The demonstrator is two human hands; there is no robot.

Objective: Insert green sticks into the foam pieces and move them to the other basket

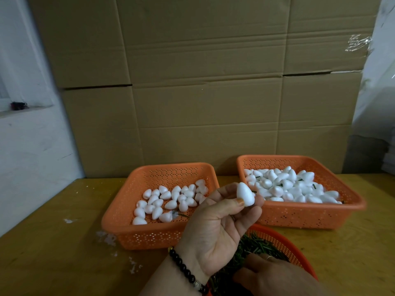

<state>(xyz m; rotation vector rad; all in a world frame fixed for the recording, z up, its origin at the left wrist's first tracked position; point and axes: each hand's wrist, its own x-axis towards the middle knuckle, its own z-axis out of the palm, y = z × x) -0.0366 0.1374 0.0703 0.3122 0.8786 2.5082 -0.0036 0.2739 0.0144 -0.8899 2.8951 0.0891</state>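
The left hand (215, 227) is raised palm-up, its thumb and curled fingers (250, 214) pinching a smooth, white, teardrop-shaped foam piece (245, 194). The right hand (275, 274) reaches down into a round orange mesh basket (299, 251) heaped with thin green sticks (254, 246); its fingers are mostly hidden, so I cannot tell whether they hold anything. On the yellowish wooden surface (64, 253) stand two square, perforated orange plastic baskets: the left basket (149, 236) holds scattered foam pieces, the right basket (299, 216) is piled fuller, with green stick ends poking out. Creased brown cardboard (203, 82) stands behind.
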